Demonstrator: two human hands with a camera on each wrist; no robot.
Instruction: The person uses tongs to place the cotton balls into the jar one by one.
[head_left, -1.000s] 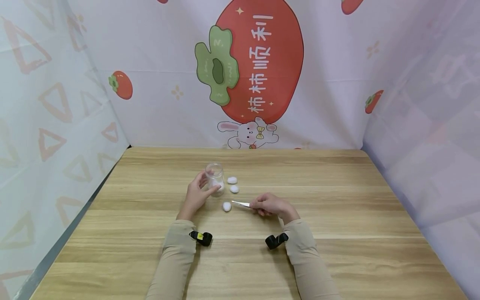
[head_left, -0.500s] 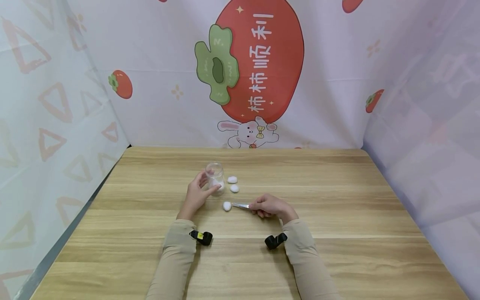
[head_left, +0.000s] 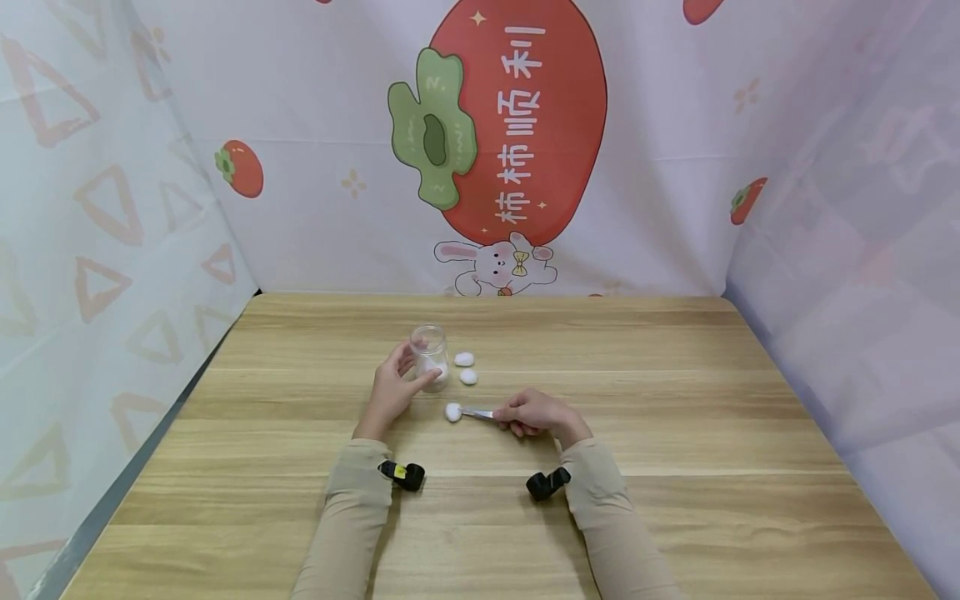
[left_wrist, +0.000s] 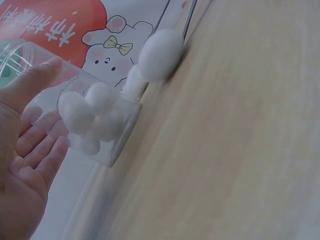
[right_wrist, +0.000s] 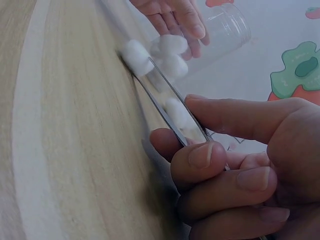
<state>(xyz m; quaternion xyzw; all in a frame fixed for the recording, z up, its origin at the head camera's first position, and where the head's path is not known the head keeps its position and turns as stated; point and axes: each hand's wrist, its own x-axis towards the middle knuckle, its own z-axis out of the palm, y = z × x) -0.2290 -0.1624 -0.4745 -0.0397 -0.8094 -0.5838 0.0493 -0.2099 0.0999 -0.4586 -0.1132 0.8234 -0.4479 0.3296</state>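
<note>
My left hand (head_left: 393, 387) holds a clear jar (head_left: 430, 343) upright on the table, thumb in front and fingers behind. Several white cotton balls (left_wrist: 95, 112) lie in the bottom of the jar. In my right hand (head_left: 536, 412) I pinch metal tweezers (head_left: 478, 413) between thumb and fingers, pointing left. Their tips are parted at the near cotton ball (head_left: 453, 412), which rests on the table; in the right wrist view one prong (right_wrist: 165, 116) lies along its lower side and the other overlaps it.
Two more cotton balls, a far one (head_left: 464, 359) and a closer one (head_left: 468, 377), lie just right of the jar. The wooden table (head_left: 675, 400) ends at a printed curtain (head_left: 315, 225) at the back. A black camera sits on each wrist.
My right hand has shifted slightly left, bringing the tweezers from beside the near cotton ball up to it. The left hand and the jar have stayed put.
</note>
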